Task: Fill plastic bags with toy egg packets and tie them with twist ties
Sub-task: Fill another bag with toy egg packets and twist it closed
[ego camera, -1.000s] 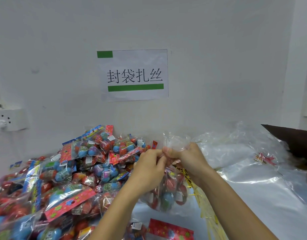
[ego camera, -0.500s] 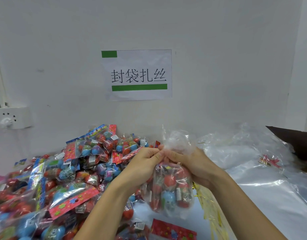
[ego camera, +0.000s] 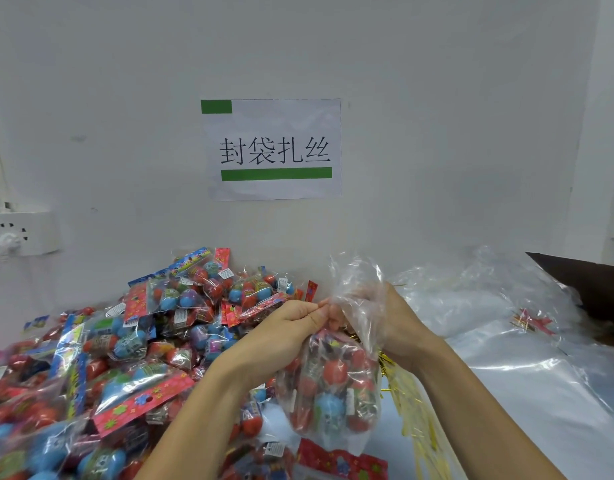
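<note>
At centre frame, the filled bag (ego camera: 328,386) is hung vertically below its neck, pinched closed by left hand (ego camera: 285,327) and right hand (ego camera: 385,317); twist ties (ego camera: 413,403) lie lower right, nearer the right hand

Two bare forearms come in from the near edge, no sleeves in view. Left hand (ego camera: 291,323) and right hand (ego camera: 385,313): bare, no gloves, no rings, no watch or wristband visible. Nails short, unpainted where they show. Right hand partly veiled by clear plastic film.
</note>
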{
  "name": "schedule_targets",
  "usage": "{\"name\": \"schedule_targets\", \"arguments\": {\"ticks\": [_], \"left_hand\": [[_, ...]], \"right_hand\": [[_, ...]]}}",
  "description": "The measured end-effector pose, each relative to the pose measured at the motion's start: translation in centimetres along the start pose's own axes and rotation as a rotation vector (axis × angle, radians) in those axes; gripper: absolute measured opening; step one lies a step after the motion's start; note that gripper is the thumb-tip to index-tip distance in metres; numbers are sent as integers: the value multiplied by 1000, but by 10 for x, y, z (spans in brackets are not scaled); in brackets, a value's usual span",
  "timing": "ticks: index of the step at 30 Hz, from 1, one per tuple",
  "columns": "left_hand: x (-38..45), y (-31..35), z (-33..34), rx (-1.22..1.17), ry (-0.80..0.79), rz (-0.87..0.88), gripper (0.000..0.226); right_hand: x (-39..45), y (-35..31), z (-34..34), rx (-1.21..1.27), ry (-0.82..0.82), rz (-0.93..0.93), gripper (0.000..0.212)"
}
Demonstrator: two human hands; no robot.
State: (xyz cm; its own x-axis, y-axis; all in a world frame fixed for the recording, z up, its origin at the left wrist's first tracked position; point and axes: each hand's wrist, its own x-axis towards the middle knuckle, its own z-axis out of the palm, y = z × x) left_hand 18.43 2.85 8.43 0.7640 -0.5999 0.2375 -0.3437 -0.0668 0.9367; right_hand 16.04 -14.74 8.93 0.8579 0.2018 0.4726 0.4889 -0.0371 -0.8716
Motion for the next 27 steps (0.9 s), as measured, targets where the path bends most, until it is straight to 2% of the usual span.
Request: {"name": "schedule_targets", "arguments": {"ticks": [6,9,12,15,17,18,20,23,25,27], "left_hand": [[1,-5,-3,-185,28,-123,33],[6,-9,-1,-111,95,-101,21],[4,-9,1,-29,130,-44,15],[4,-13,0,90,260,38,43],[7,-17,-3,18,356,25,55],[7,-20,-6,-25,350,2,59],[5,-27,-13,-35,215,-26,69],[-1,-34,-18,200,-61,1,103],[-1,-38,-13,419,-112,31,129],[1,-41,-1,626,-50,101,143]], "right_hand": [[3,4,-1,-128,75,28,25],[4,7,0,-162,133,41,27],[7,10,1,-217,217,34,40],[12,11,-4,-201,380,89,51],[14,12,-9,-200,489,133,60],[14,13,-11,-189,541,146,62],[16,15,-15,-139,645,160,65],[18,17,-18,-24,741,197,45],[18,15,-20,23,781,211,39],[18,12,-20,66,827,219,32]]}}
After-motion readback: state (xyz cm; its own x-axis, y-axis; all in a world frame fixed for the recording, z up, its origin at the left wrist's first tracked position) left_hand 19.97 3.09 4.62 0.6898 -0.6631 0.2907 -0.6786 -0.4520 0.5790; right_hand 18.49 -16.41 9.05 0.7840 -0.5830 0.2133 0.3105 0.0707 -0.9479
